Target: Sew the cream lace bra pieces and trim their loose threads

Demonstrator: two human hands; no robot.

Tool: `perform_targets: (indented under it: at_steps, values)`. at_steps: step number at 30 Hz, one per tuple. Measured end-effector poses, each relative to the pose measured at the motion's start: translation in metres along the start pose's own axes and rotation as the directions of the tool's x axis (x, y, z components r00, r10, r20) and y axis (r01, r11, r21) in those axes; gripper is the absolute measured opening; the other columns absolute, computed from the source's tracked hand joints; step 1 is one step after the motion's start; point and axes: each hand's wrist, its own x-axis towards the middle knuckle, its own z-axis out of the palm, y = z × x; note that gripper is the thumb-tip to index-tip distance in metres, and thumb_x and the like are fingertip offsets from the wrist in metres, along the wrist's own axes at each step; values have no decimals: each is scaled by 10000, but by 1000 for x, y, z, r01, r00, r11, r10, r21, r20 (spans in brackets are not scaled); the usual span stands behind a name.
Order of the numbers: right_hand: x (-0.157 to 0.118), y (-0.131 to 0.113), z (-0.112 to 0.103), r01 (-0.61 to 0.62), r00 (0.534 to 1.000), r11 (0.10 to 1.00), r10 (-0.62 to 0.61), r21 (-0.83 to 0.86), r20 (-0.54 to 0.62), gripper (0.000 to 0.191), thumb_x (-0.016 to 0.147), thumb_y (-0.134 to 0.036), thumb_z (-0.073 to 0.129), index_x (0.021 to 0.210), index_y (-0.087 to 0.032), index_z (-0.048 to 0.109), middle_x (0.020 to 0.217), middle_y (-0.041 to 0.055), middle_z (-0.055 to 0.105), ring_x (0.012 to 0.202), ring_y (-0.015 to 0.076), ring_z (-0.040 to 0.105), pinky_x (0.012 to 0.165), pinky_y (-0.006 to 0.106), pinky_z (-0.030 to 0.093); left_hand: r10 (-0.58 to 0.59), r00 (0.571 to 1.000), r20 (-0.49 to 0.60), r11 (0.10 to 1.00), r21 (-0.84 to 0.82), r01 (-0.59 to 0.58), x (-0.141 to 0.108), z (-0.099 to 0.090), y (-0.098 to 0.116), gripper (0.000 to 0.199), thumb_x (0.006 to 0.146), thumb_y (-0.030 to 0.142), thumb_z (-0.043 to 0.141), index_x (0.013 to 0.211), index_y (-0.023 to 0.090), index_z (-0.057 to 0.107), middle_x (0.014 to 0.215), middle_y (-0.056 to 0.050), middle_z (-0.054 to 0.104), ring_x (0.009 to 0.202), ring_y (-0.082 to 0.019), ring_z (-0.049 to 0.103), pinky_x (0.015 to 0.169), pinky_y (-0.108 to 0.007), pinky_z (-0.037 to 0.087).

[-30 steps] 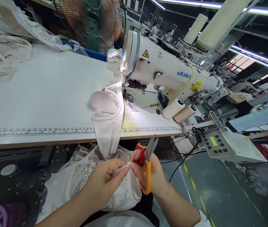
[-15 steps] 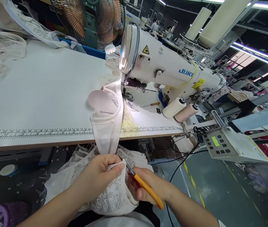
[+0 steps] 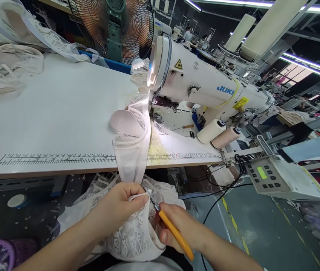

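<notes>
A white lace bra [image 3: 133, 237] lies across my lap. My left hand [image 3: 123, 203] is closed on its edge, pinching the fabric between thumb and fingers. My right hand [image 3: 176, 227] is wrapped around an orange-handled pointed metal tool [image 3: 175, 234]. The tool's narrow metal tip reaches the fabric beside my left fingertips; whether it is scissors or another cutter I cannot tell. Another bra part with a pale padded cup [image 3: 127, 123] lies by the needle of the sewing machine [image 3: 205, 75] and hangs over the table edge above my left hand.
On the white table [image 3: 63, 120], more bras [image 3: 15, 62] lie at the back left. A fan [image 3: 114, 30] stands behind. Two thread cones [image 3: 212, 131] and a wooden-handled tool [image 3: 188, 126] sit under the machine arm. A control box [image 3: 273, 177] hangs at right, a purple basket [image 3: 11, 250] at lower left.
The camera view has shifted slightly, so the table and machine appear a little farther right. Both hands keep their grips, and the orange-handled tool's handle end sits slightly lower and more to the left.
</notes>
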Motion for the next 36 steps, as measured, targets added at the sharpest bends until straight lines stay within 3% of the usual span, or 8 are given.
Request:
perform_targets:
  at_steps: [10,19,24,27,31,36]
  values:
    - [0,-3,5,-4,999,997,8,74,-52,595,722,-800,193,684,-212,271,587,-32,344,501,96,293,461,247,252,-3,1000,8,998,-67,3,2,-4,1,271,687,376,534,524,183,437,489,80,275,477,-83,206,462,-236,150]
    - [4,4,17,-81,988,972,107,218,-109,460,766,-624,421,614,-200,327,521,-43,357,466,76,272,411,223,222,18,1000,-8,997,-74,-18,1,-6,-7,281,710,375,530,530,184,430,497,79,285,478,-83,207,463,-231,157]
    - [2,8,15,-6,953,948,102,319,-287,448,752,-608,464,611,-198,351,550,-39,340,503,91,288,429,225,244,-3,999,-48,998,-70,0,-8,-8,-2,315,698,444,555,540,185,467,504,70,301,478,-89,241,468,-224,212]
    - [-5,-4,7,69,915,913,102,402,-389,378,719,-546,556,684,-200,407,610,-24,428,521,102,364,448,227,300,28,985,-170,998,-55,-37,-14,-9,2,322,672,476,583,543,186,525,518,47,370,498,-105,317,482,-228,281]
    - [-14,-22,3,102,929,967,-9,234,-369,232,678,-370,637,772,-203,507,699,11,554,597,142,485,522,248,379,71,937,-342,996,-28,-86,-23,-10,4,286,653,464,626,590,186,611,590,8,506,568,-135,440,517,-234,364]
    - [-7,-21,22,109,937,982,-152,-153,-314,132,647,-192,575,724,-204,467,694,30,551,620,173,493,536,274,372,69,931,-358,989,-98,-111,-29,-14,0,267,637,433,669,618,172,615,611,2,555,546,-122,469,486,-223,385]
